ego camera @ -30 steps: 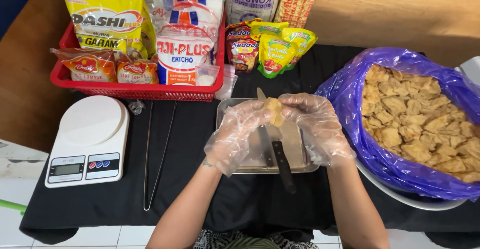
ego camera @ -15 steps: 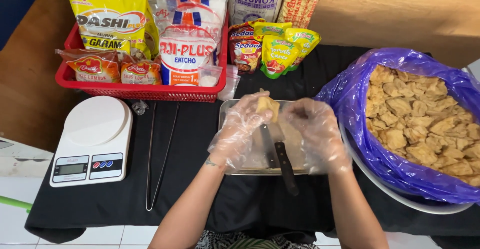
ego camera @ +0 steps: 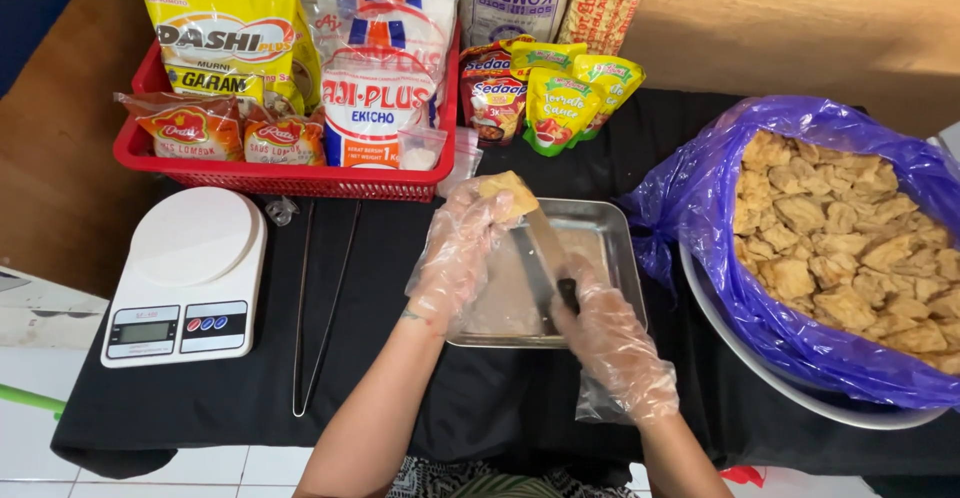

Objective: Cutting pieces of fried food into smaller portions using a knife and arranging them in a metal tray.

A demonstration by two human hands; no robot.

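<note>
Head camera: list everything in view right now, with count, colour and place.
fried tofu piece: one, golden, in left hand over tray
knife: one, steel blade, dark handle, in right hand, blade against the piece
metal tray: one, silver, table centre
fried tofu pile: many pieces, golden, in purple bag
purple bag: one, lining white bowl at right
red basket: one, holds seasoning packets, back left
sauce pouches: several, green-yellow and red, behind tray
kitchen scale: one, white, left
tongs: one, metal, beside scale
left hand: clear glove
right hand: clear glove
</note>
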